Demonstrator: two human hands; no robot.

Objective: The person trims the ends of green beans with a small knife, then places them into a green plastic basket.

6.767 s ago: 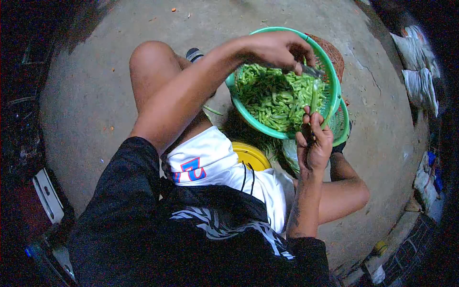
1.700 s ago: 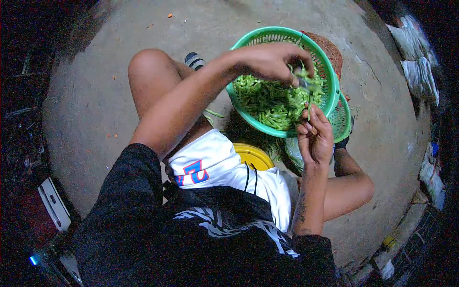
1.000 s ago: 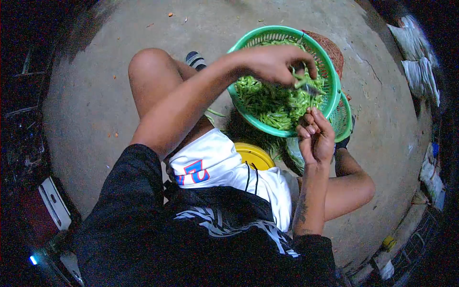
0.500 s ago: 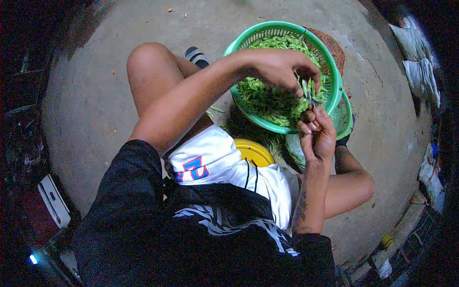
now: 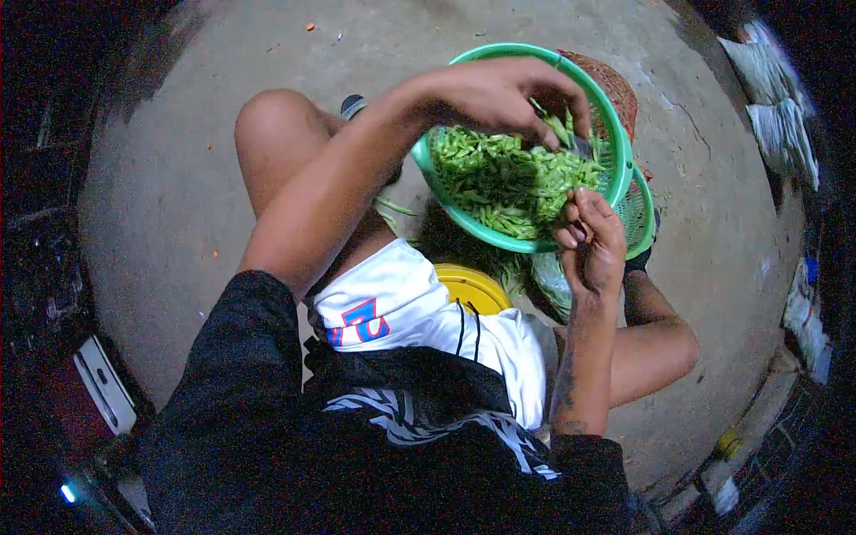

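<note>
From the left, my left hand (image 5: pixel 513 102) reaches over a green plastic basket (image 5: pixel 464 227), its fingers curled around a few green beans (image 5: pixel 557 127). Chopped green pieces (image 5: pixel 495 178) are heaped in the basket. At the basket's near right rim, my right hand (image 5: pixel 596 234) is closed, with thumb and fingers pressed together. A grey, blurred knife blade (image 5: pixel 580 147) shows between the two hands, just below my left fingertips. The knife's handle is hidden, apparently inside my right hand.
Under the basket's right side is a second green basket (image 5: pixel 637 214). A reddish mesh sack (image 5: pixel 611 94) lies behind. Near my lap are a yellow round lid (image 5: pixel 473 287) and a clear plastic bag (image 5: pixel 551 281). White sacks (image 5: pixel 780 138) lie at the far right.
My left hand has lifted slightly away from my right hand, which has barely moved. More of the chopped pieces show between them, and the blade appears higher and more blurred.
</note>
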